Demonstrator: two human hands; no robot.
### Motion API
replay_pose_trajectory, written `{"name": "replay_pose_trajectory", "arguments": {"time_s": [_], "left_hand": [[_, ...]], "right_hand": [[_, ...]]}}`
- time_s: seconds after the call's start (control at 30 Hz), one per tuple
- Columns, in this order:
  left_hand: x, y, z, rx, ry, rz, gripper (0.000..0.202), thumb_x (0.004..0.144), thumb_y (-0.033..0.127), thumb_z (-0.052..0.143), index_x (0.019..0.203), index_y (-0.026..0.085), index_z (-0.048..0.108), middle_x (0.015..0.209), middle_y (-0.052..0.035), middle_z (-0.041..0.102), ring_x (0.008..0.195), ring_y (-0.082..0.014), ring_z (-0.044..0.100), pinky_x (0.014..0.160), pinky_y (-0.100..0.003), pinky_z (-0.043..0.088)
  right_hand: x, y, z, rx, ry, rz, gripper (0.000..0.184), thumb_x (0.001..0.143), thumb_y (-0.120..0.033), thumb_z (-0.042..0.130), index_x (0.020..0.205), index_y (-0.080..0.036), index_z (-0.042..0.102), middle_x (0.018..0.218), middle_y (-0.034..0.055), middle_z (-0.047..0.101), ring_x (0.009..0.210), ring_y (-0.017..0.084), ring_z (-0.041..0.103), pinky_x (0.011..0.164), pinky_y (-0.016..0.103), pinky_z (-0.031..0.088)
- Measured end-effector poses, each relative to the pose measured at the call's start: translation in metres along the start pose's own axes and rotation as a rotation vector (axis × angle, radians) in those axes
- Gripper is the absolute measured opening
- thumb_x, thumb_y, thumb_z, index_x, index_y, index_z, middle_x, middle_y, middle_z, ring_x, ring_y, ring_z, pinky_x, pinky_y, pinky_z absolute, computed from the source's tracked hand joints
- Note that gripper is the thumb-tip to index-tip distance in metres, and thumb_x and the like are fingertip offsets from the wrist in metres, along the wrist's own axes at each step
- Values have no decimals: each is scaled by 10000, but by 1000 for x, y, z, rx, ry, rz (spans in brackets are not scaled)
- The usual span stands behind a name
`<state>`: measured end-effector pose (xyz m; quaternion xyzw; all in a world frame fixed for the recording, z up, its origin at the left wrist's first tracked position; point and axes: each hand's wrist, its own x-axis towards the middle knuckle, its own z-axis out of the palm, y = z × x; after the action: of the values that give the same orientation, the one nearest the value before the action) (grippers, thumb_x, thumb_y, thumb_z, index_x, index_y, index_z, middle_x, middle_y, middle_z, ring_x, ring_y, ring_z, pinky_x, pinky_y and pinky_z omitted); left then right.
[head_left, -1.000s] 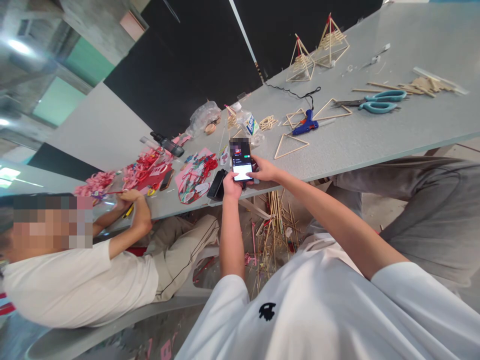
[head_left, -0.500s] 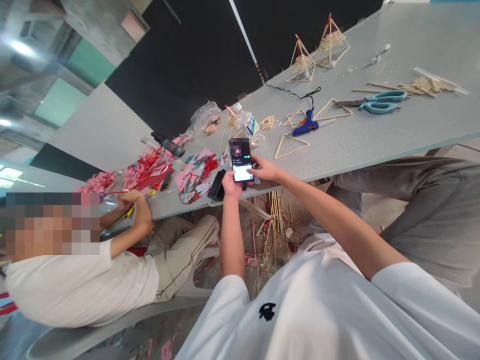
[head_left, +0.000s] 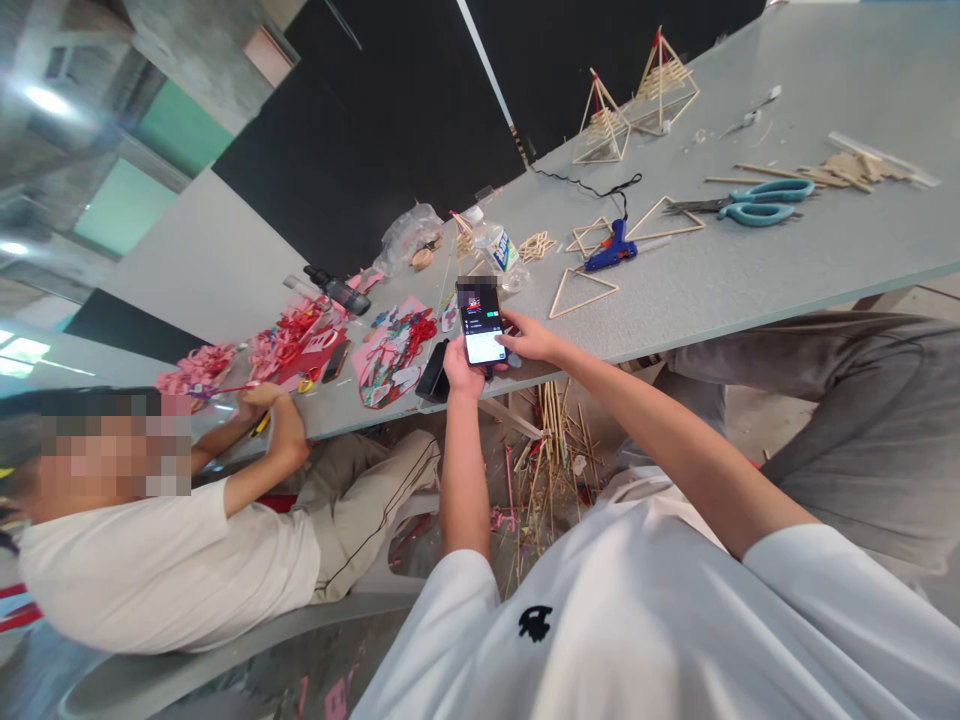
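Note:
A lit smartphone (head_left: 482,330) is held upright over the near table edge, a keyboard-like white panel on the lower part of its screen. My left hand (head_left: 463,370) is closed round its lower left side. At the right edge, my right hand (head_left: 531,338) grips the phone too, with the thumb over the lower screen and the other fingers partly hidden. Just left of the phone lies a dark case-like object (head_left: 433,374). Behind it stands a clear bottle (head_left: 496,248) with a blue and green label.
Right of the phone lie a blue glue gun (head_left: 613,246), a stick triangle (head_left: 583,293) and teal scissors (head_left: 765,203). Stick pyramids (head_left: 604,125) stand at the back. A person (head_left: 165,550) sits at left near pink ribbons (head_left: 195,370). Loose sticks (head_left: 553,425) are under the table.
My right thumb has shifted slightly over the lower screen. The person at left has moved their head a little. Both of my hands stay at the phone.

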<state>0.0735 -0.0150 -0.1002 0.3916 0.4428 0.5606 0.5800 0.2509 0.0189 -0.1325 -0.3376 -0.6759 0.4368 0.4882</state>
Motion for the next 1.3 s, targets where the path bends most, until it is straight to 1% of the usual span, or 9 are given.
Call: {"name": "replay_pose_trajectory", "arguments": {"time_s": [0.1, 0.33, 0.5, 0.6, 0.73, 0.87, 1.03, 1.17, 1.3], "left_hand": [[-2, 2, 1, -5, -2, 6, 505, 950, 447, 508, 1254, 122, 748, 1109, -164, 823, 1119, -388, 781, 802, -484, 710], [-4, 3, 5, -52, 44, -47, 520, 904, 322, 469, 1263, 68, 748, 988, -143, 830, 970, -345, 808, 729, -431, 707], [-5, 4, 6, -68, 86, -57, 559, 761, 226, 493, 1226, 56, 750, 971, -151, 820, 995, -365, 804, 730, -453, 706], [-5, 5, 6, -57, 77, -60, 574, 699, 216, 497, 1184, 51, 755, 981, -162, 816, 999, -376, 800, 703, -461, 704], [-4, 4, 5, -41, 58, -67, 603, 660, 219, 505, 1180, 58, 764, 1005, -170, 818, 1057, -398, 788, 699, -476, 706], [-4, 3, 4, -38, 52, -50, 576, 643, 219, 526, 1142, 72, 774, 1031, -167, 816, 1101, -406, 780, 742, -485, 712], [-4, 3, 5, -52, 51, -62, 594, 696, 224, 516, 1210, 61, 765, 1017, -168, 821, 1074, -397, 790, 734, -476, 711], [-2, 2, 5, -57, 63, -74, 517, 834, 247, 496, 1240, 69, 762, 999, -157, 822, 1040, -365, 801, 740, -443, 709], [1, 0, 4, -38, 67, -40, 410, 958, 327, 551, 1225, 93, 755, 1032, -154, 823, 984, -324, 809, 738, -400, 703]], "right_hand": [[-1, -1, 0, -25, 9, -11, 573, 876, -206, 687, 1444, -152, 635, 1314, 127, 788, 952, 233, 757, 919, 366, 621], [0, 1, 2, -37, 15, -12, 569, 880, -181, 657, 1446, -137, 634, 1251, 112, 812, 899, 213, 749, 850, 336, 631], [1, 4, 2, -44, 8, -32, 549, 901, -176, 663, 1447, -142, 624, 1284, 121, 800, 922, 213, 749, 893, 353, 631], [0, 6, 1, -47, -13, -42, 618, 884, -208, 733, 1480, -138, 588, 1226, 116, 803, 910, 215, 740, 878, 365, 633], [-2, 7, 1, -67, -46, -14, 752, 823, -247, 839, 1502, -118, 545, 1133, 99, 802, 883, 214, 731, 840, 359, 626], [-1, 8, 1, -80, -23, -11, 701, 854, -264, 814, 1490, -109, 563, 1172, 117, 799, 901, 218, 738, 850, 356, 618], [1, 10, 1, -90, -1, -11, 649, 887, -308, 798, 1469, -102, 599, 1262, 153, 791, 963, 249, 761, 919, 395, 624], [2, 9, 2, -81, -8, -10, 626, 916, -301, 765, 1487, -114, 588, 1329, 159, 779, 1005, 265, 769, 952, 421, 630], [2, 10, 2, -85, -7, -4, 649, 915, -285, 754, 1514, -115, 571, 1360, 159, 771, 1032, 274, 772, 970, 429, 633]]}}
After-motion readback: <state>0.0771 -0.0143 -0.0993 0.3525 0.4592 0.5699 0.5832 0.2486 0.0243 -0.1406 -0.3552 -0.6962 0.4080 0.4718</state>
